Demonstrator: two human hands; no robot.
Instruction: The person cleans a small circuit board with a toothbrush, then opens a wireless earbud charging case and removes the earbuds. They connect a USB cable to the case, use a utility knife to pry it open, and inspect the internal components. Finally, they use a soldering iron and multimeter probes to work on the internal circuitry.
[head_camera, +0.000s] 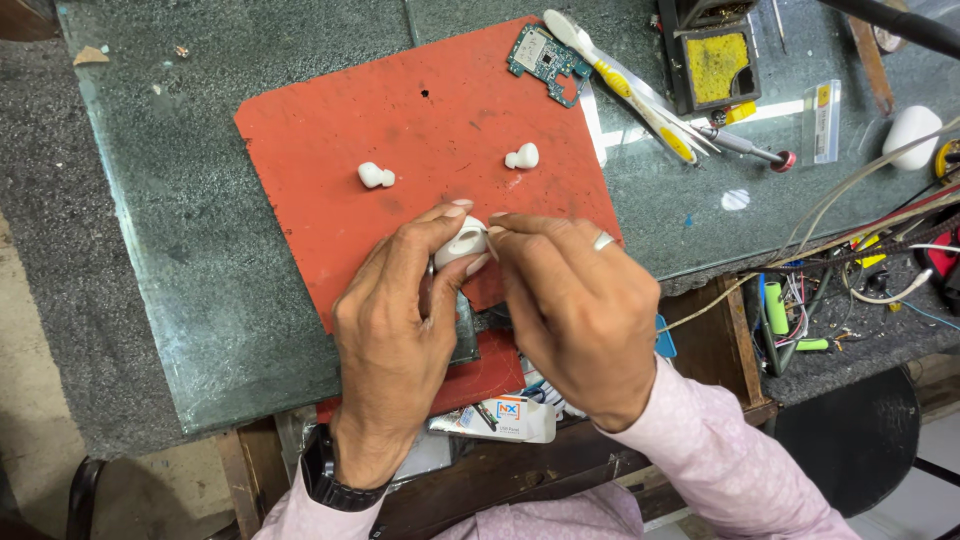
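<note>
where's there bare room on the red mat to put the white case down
Free: the mat left of and below the left earbud, and the stretch between both earbuds, the right one. Crowded: the top right corner by the circuit board and toothbrush, and under both hands holding the case.

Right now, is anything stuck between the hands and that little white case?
Nothing visible. The left hand and the right hand both grip the small white case directly, fingertips touching it above the red mat. The two white earbuds lie apart, farther up the mat.
</note>
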